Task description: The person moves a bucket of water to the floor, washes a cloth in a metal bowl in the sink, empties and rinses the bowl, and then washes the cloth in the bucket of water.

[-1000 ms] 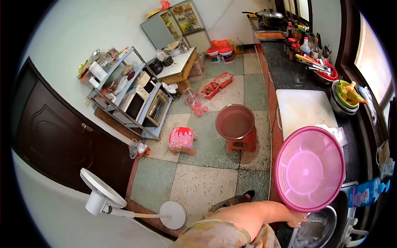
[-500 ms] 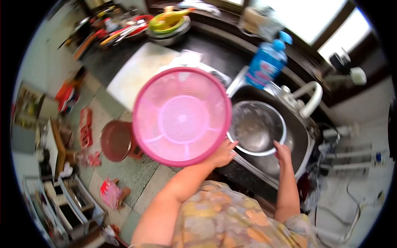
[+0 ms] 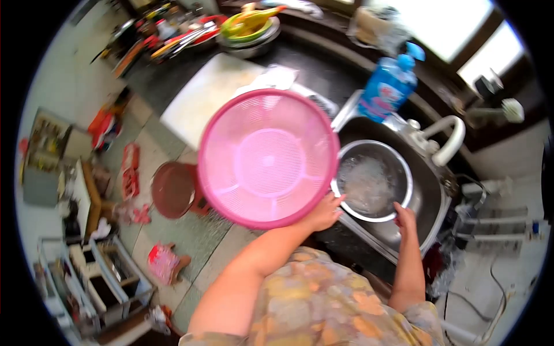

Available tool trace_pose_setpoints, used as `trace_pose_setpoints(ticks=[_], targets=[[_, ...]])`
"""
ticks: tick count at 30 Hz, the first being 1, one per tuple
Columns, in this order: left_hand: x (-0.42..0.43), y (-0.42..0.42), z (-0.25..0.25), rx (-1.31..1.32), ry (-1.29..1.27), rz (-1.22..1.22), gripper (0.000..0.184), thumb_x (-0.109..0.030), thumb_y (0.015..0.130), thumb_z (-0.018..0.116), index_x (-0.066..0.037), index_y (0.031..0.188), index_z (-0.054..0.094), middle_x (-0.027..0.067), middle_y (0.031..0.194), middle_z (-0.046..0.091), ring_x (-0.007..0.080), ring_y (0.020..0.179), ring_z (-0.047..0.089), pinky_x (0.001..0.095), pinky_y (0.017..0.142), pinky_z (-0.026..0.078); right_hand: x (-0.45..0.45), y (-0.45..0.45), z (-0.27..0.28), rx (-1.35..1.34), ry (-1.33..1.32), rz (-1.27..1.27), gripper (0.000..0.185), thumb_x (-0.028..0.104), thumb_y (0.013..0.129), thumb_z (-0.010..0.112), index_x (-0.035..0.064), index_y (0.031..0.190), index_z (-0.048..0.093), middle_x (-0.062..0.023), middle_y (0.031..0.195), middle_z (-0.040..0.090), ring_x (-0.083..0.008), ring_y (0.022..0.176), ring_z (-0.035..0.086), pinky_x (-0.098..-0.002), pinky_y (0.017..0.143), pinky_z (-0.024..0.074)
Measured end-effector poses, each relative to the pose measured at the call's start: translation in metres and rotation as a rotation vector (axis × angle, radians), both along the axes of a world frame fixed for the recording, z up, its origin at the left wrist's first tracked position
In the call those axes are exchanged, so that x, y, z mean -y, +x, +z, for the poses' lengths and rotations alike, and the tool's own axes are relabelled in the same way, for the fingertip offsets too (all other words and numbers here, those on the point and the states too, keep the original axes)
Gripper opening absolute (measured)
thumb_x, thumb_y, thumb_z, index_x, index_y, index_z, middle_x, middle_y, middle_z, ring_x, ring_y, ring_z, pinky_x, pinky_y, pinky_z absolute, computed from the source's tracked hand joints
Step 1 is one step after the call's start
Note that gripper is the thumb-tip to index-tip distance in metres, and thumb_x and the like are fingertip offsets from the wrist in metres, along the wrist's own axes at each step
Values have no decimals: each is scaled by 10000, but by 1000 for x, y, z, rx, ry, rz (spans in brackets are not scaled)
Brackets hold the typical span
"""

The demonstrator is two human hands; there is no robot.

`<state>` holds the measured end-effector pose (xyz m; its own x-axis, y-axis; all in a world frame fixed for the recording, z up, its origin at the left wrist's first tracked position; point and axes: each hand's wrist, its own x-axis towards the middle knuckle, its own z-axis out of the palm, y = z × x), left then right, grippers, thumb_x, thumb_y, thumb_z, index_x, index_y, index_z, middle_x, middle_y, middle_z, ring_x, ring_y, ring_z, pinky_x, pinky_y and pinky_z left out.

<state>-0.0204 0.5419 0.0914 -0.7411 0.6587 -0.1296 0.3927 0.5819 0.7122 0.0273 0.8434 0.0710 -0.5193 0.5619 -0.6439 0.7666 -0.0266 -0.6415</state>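
Observation:
A large pink colander [image 3: 268, 158] lies partly over the white cutting board [image 3: 213, 95] and overhangs the counter's front edge. To its right, a metal bowl [image 3: 375, 180] with cloudy, bubbly water sits in the steel sink [image 3: 424, 228]. At the bowl's left rim is my left hand [image 3: 324, 214], beside the colander's lower right edge; its fingers close on the bowl's rim, partly hidden. My right hand [image 3: 405, 218] grips the bowl's lower right rim with the thumb on top.
A blue soap bottle [image 3: 388, 86] stands behind the sink, near the white faucet [image 3: 450, 138]. Stacked bowls [image 3: 248, 34] and utensils [image 3: 184, 40] are at the counter's back left. On the floor are a brown-red basin [image 3: 173, 190] and a small stool [image 3: 167, 264].
The view has swung toward the sink, bringing my right hand into sight on the bowl's rim. My left hand remains by the bowl. The water's surface has shifted.

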Motion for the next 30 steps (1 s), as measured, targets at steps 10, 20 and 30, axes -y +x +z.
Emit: trace_pose_setpoints(ticks=[10,20,30], targets=[[2,3,-5,41,34,-9,498,-273,807,468,-60,1239,337,210,1125,362,352,1125,302,420,942,249,14,-11,7,-182,-17,-38,190,216,716,607,52,686,515,-8,507,470,-91,357,410,-194,340,321],[2,2,0,-241,6,25,521,-266,789,476,-67,1246,322,178,1184,348,329,1118,309,419,943,248,38,-61,51,-331,133,89,144,151,652,569,44,566,525,13,468,443,-70,386,371,-226,360,250],[1,-1,21,-197,-197,-37,559,-311,786,482,-127,1273,278,131,1182,352,272,1140,311,462,927,244,54,-67,112,-158,720,361,238,269,560,530,35,559,574,-141,551,556,-280,540,560,-389,542,441]])
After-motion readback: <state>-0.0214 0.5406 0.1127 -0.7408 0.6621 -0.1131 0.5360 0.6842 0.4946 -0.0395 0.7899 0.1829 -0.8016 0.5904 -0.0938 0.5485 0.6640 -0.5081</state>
